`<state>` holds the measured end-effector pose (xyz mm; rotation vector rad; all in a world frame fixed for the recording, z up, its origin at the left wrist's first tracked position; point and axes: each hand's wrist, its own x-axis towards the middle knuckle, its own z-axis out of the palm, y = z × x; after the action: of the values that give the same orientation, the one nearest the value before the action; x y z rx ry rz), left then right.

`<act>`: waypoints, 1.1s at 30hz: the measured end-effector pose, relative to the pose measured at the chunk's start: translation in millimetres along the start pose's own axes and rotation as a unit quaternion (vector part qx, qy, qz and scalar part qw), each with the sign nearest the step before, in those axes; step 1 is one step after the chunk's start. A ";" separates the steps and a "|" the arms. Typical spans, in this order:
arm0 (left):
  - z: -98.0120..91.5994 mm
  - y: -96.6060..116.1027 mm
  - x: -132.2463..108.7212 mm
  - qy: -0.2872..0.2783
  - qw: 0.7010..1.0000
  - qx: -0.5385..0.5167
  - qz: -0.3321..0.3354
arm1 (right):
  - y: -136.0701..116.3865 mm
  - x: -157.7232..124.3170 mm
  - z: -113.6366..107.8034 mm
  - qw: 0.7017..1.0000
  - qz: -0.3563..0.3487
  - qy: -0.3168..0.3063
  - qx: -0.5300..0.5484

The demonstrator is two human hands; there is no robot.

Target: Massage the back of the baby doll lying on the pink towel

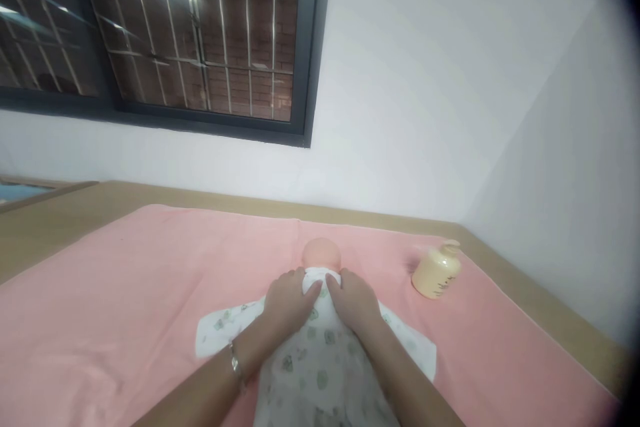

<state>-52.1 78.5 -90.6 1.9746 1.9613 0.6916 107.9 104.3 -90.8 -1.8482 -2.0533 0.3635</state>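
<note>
A baby doll lies on its back on a pink cloth point(165, 267), its bald head point(321, 253) pointing toward the wall. It wears a white gown point(320, 373) with a small green and grey print, sleeves spread to both sides. At the collar, my left hand point(290, 297) is closed on the gown by the left shoulder, thumb on the front. Mirroring it, my right hand point(354, 297) grips the other shoulder, its thumb also on the front. The fingertips of both hands are partly hidden. A bracelet point(235, 360) circles my left wrist.
To the right, a cream pump bottle point(437, 271) stands on the pink cloth. The wooden tabletop point(115, 210) shows around the cloth's edges. Behind it rises a white wall point(400, 80) with a dark-framed, barred window point(210, 33).
</note>
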 end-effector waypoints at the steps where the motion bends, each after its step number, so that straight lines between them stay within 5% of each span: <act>1: -0.2 0.2 0.2 0.000 1.000 0.000 0.000 | -0.2 0.0 -0.1 1.000 0.001 0.000 -0.001; 19: -1.6 -0.3 -0.5 0.005 1.000 -0.001 0.013 | -6.4 -4.7 -11.1 0.999 -0.032 0.005 -0.042; 26: -4.3 0.5 -0.8 -0.002 1.000 -0.001 0.024 | -23.5 -27.2 -26.8 0.991 -0.062 0.001 -0.115; 33: -17.9 16.0 -12.4 -0.031 0.992 0.095 0.077 | -25.3 -34.9 -33.7 0.995 -0.066 -0.005 -0.078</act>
<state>-47.1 63.1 -69.0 2.2512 1.9166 0.4868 102.3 65.2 -52.9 -1.7861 -2.2544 0.1817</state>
